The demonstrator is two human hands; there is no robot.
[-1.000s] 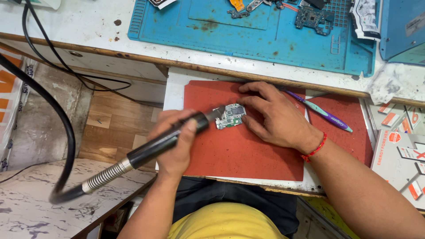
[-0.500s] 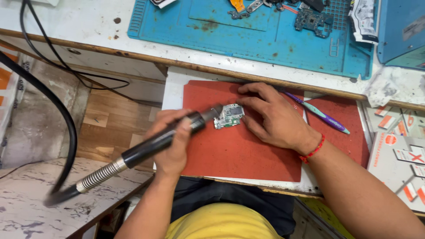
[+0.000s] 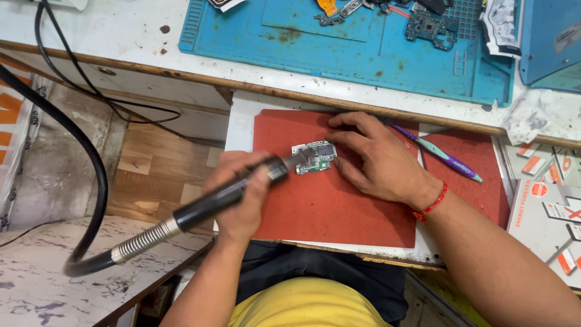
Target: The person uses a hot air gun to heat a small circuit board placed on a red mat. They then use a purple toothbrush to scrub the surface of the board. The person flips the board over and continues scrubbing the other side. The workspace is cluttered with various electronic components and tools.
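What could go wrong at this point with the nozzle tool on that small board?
The right hand pins the small circuit board with fingertips close to the tool tip, so they might get hurt. The thick hose loops off the left hand and its black handpiece; its drag may pull the tip off target.

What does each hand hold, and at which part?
The left hand grips the black tool handle near its front end. The right hand presses fingertips on the small circuit board's right edge.
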